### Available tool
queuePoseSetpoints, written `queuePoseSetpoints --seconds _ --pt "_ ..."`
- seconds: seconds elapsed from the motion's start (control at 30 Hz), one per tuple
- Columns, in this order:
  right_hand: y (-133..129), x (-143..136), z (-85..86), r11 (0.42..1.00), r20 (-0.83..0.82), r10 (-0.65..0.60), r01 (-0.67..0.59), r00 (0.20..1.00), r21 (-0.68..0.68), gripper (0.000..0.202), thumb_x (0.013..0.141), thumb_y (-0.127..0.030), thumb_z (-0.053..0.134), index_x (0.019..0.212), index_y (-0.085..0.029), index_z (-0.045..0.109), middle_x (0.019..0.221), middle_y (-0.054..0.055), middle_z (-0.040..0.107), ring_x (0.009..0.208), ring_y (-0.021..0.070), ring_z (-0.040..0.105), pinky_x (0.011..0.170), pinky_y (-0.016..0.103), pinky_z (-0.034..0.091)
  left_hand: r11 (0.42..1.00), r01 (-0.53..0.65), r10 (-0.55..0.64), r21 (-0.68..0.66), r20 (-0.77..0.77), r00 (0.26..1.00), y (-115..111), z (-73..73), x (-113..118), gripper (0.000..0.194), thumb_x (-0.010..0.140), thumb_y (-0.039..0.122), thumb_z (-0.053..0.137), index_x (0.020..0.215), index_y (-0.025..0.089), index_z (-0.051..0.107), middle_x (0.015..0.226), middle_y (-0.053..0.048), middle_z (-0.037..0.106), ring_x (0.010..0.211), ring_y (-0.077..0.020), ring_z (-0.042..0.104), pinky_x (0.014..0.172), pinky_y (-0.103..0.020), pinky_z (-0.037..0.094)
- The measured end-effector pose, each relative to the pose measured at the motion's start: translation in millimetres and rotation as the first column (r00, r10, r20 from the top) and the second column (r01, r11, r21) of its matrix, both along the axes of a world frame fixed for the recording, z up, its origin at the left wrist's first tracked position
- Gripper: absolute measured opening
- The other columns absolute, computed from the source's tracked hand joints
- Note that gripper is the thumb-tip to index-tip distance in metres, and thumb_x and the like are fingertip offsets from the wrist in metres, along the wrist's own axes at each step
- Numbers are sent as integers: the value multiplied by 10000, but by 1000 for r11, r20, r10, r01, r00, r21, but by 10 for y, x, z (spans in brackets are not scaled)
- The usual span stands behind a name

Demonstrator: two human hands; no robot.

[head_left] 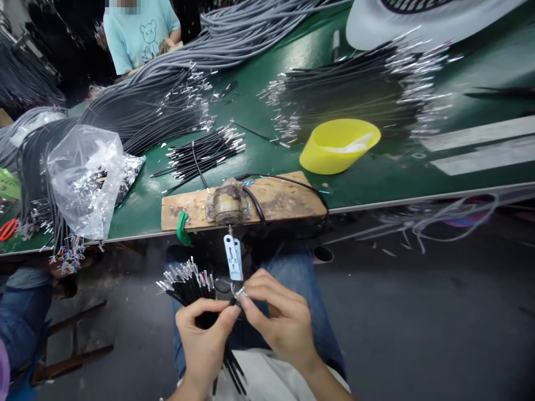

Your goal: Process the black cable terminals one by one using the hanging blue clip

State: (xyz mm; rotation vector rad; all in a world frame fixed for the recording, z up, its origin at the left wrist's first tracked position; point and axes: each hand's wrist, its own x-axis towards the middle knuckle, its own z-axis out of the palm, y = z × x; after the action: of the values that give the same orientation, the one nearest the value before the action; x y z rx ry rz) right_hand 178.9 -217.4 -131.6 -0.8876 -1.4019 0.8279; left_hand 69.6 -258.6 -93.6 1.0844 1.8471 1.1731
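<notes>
My left hand point(208, 334) is closed around a bundle of black cables point(189, 285) whose silvery stripped ends fan out to the upper left. Its thumb and forefinger pinch one cable end. Against that same end, the thumb and fingers of my right hand point(279, 317) press together on silvery strands. Just above the fingertips hangs a light blue clothespin point(233, 257), joined to the shaft of a small grimy motor point(228, 203). The motor sits on a wooden board point(284, 196) at the table's edge. What exactly lies between my fingertips is partly hidden.
On the green table point(254, 161) lie a small cable pile point(204, 153), a larger blurred bundle point(346, 94), a yellow cup point(330, 147) and a plastic bag point(86, 178). Long grey cables point(234, 33) run across the back. Another person point(142, 36) is beyond them.
</notes>
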Motion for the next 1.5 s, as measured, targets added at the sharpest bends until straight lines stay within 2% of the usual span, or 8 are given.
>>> queuePoseSetpoints --seconds 0.17,0.3,0.53,0.63,0.8,1.07,1.27,1.5 --pt "26 67 -26 995 -57 -3 -3 998 -99 144 777 -114 571 661 -183 623 613 22 596 584 146 537 540 261 445 1000 12 -12 7 71 997 -6 -41 -45 47 611 152 712 578 185 713 553 -2 703 510 -138 625 529 -212 493" --pt "31 98 -5 967 -175 193 -217 966 -133 185 858 -272 504 834 -193 669 796 73 639 738 178 591 612 269 479 999 44 -42 -25 57 997 -16 -45 -46 42 609 190 712 574 167 715 557 -26 704 523 -170 638 545 -251 514" --pt "17 140 -89 976 -143 80 -106 987 -190 107 792 -293 623 738 -201 629 655 13 556 603 140 499 536 240 404 999 15 -13 -40 32 999 -73 -52 -38 91 621 248 724 611 159 734 606 -39 714 579 -186 648 621 -277 522" --pt "1 129 -115 961 -146 203 -225 968 -158 188 847 -343 539 932 -212 643 839 69 599 741 181 532 616 282 434 995 68 -61 -71 105 993 -61 -98 -57 142 635 273 721 604 134 725 515 -28 667 474 -146 589 497 -239 484" --pt "-15 90 -128 931 -233 290 -330 928 -155 139 821 -259 595 699 -201 628 663 13 537 660 147 476 607 266 374 980 167 -142 -103 219 965 -56 -179 -101 261 687 352 679 662 96 722 362 9 530 314 -79 420 335 -198 339" --pt "61 16 -110 508 -790 386 -825 476 -248 284 691 -384 683 558 -161 569 558 -23 456 546 111 420 542 249 314 963 268 -263 -6 171 949 36 -75 -162 131 576 263 764 565 140 721 527 -43 675 505 -152 591 545 -248 473" --pt "278 23 -58 592 -621 367 -689 693 -419 278 632 -378 705 537 -147 581 527 -27 480 499 95 388 491 237 280 978 207 -208 21 16 978 36 -35 -189 45 590 188 742 568 159 715 509 -19 671 485 -145 581 578 -257 470" --pt "594 -57 202 753 -462 100 -370 881 -544 467 629 -587 655 480 -152 577 475 -19 479 485 99 378 482 247 293 990 120 -113 74 -95 989 1 97 -216 47 601 195 723 566 171 702 540 -17 692 499 -168 628 539 -248 474"
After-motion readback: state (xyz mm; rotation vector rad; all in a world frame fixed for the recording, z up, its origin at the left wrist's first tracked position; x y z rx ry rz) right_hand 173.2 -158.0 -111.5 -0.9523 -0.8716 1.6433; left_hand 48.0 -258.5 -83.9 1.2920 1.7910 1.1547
